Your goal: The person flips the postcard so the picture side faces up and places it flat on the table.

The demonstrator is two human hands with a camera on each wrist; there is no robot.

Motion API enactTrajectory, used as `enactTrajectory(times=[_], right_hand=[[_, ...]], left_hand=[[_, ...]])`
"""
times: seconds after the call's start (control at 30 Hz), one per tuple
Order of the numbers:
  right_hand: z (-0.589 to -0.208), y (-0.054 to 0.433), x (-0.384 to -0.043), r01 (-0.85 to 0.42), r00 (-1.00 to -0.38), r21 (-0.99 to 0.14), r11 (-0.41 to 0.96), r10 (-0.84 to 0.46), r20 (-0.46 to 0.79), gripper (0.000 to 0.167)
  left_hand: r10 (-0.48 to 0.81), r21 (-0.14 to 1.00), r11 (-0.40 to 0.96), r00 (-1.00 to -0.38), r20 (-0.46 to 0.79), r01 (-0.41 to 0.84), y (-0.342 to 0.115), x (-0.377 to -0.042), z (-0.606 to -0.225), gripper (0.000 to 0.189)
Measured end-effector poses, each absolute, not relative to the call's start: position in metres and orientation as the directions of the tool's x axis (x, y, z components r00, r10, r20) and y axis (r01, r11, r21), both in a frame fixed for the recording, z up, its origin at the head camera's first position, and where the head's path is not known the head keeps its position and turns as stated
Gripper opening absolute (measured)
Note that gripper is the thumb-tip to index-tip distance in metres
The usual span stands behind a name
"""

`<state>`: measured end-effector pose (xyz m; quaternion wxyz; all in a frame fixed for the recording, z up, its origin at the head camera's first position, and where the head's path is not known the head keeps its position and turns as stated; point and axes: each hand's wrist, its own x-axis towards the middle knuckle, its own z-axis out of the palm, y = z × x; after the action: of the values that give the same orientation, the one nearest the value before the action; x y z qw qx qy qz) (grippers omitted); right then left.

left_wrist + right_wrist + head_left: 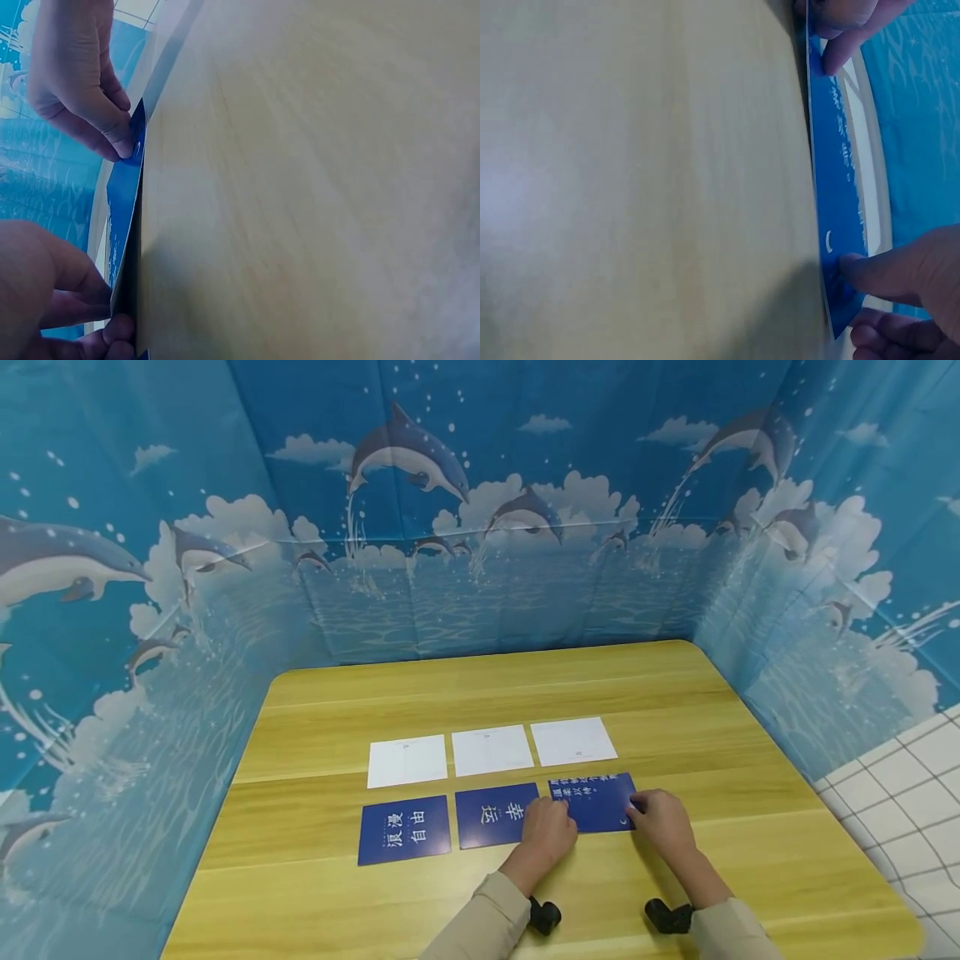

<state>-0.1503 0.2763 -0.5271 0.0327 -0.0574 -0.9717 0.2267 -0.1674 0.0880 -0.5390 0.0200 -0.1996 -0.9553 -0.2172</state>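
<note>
A dark blue card with white characters [596, 806] lies at the right end of the front row, held at both short sides. My left hand [549, 833] pinches its left edge; in the left wrist view the card [124, 191] is raised a little off the wood at that end. On the opposite edge my right hand [663, 821] has its thumb [855, 271] on the printed face and its fingers underneath, near a small white curved mark. Just left of it, another blue card [487, 818] with large characters is partly covered by my left hand.
A third blue card [375, 831] lies farther left in the front row. Behind these are three white cards, left [405, 760], middle [491, 750] and right [573, 739]. The yellow wooden table [360, 710] backs onto a dolphin-print curtain [487, 593].
</note>
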Motion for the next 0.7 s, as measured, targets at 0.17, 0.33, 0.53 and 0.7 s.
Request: enactTrajectory(times=[0.17, 0.33, 0.53, 0.7], right_hand=[[-0.5254, 0.2738, -0.1525, 0.096, -0.993, -0.409, 0.908, 0.116, 0.024, 0.026], [-0.523, 0.272, -0.1541, 0.115, -0.992, -0.388, 0.914, 0.123, -0.003, 0.023], [-0.5204, 0.2736, -0.155, 0.124, -0.992, -0.409, 0.904, 0.12, -0.037, 0.022], [-0.5188, 0.2751, -0.1546, 0.126, -0.992, -0.447, 0.885, 0.113, -0.055, 0.021]], left_hand=[[0.38, 0.391, 0.832, -0.918, 0.116, 0.394, 0.0878, -0.168, -0.5385, 0.014], [0.395, 0.366, 0.838, -0.913, 0.103, 0.404, 0.0877, -0.1689, -0.5353, 0.027], [0.393, 0.319, 0.862, -0.917, 0.075, 0.395, 0.0885, -0.1692, -0.5331, 0.031], [0.384, 0.31, 0.871, -0.922, 0.053, 0.381, 0.0888, -0.1695, -0.5325, 0.035]])
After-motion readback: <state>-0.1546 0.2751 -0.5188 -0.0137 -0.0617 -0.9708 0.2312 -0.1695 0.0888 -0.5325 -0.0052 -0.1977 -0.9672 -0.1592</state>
